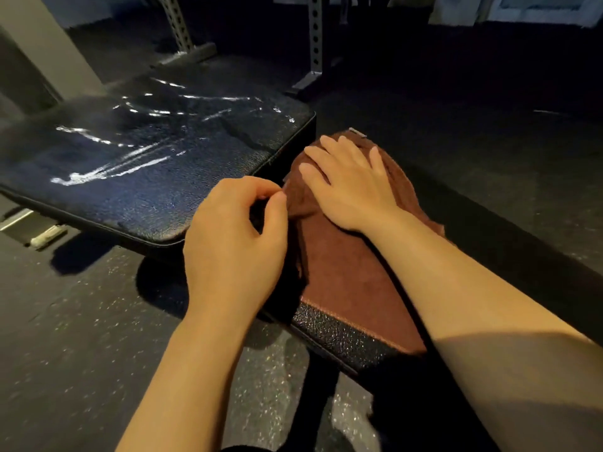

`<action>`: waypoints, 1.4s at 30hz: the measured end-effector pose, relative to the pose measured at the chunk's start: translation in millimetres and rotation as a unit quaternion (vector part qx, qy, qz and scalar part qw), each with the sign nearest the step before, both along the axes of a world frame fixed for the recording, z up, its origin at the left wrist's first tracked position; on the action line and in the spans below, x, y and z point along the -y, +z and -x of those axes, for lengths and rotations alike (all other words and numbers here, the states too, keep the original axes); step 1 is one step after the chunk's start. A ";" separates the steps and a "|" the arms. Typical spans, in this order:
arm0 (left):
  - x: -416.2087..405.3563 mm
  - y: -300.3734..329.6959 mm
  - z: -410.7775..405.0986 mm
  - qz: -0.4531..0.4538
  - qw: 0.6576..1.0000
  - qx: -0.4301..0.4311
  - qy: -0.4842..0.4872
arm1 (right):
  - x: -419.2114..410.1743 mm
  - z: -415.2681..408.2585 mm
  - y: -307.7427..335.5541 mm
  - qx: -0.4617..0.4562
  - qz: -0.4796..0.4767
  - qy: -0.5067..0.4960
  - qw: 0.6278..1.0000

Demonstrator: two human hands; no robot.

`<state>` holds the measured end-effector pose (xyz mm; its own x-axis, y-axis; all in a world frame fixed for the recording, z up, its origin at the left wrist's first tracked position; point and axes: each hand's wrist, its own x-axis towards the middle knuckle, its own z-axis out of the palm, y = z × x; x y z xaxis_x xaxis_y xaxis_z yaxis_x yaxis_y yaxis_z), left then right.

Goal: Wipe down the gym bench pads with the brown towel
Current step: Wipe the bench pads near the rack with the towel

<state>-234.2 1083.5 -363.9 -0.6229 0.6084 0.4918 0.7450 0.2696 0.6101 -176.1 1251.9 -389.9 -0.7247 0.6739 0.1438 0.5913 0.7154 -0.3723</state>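
The brown towel (352, 275) lies spread over the near seat pad (339, 334) of the black gym bench, covering most of it. My right hand (349, 184) rests flat on the towel's far end, fingers apart. My left hand (235, 236) pinches the towel's left edge between thumb and forefinger. The larger back pad (146, 158) stretches to the left, its black textured surface showing wet shiny streaks.
Grey perforated rack uprights (315, 40) with feet stand on the floor behind the bench. Speckled black rubber flooring (81, 321) surrounds everything. A pale wall or column (42, 37) is at the far left. Part of the bench's base frame (19, 220) shows under the back pad.
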 end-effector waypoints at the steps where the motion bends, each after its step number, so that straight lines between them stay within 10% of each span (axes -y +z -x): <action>1: 1.0 0.3 -1.3 0.015 0.999 -0.024 -0.026 | -5.6 -4.1 -2.5 0.007 0.000 -0.019 1.000; 17: -22.3 7.8 -78.9 0.099 0.955 -0.162 -0.230 | -5.0 -209.4 -62.4 0.080 -0.002 -0.023 0.997; 28: -52.8 -12.3 -154.7 0.182 0.865 -0.295 -0.363 | -1.5 -373.5 -117.0 0.075 0.098 -0.246 0.961; 42: -59.3 -21.8 -164.7 0.195 0.859 -0.296 -0.371 | 6.6 -414.6 -133.1 0.076 0.166 -0.422 0.888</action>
<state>-69.5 1142.8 -385.7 0.2950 0.9203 0.2569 0.9485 -0.3145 0.0373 238.4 1245.3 -523.0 0.0642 0.9732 -0.2208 0.9264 -0.1404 -0.3494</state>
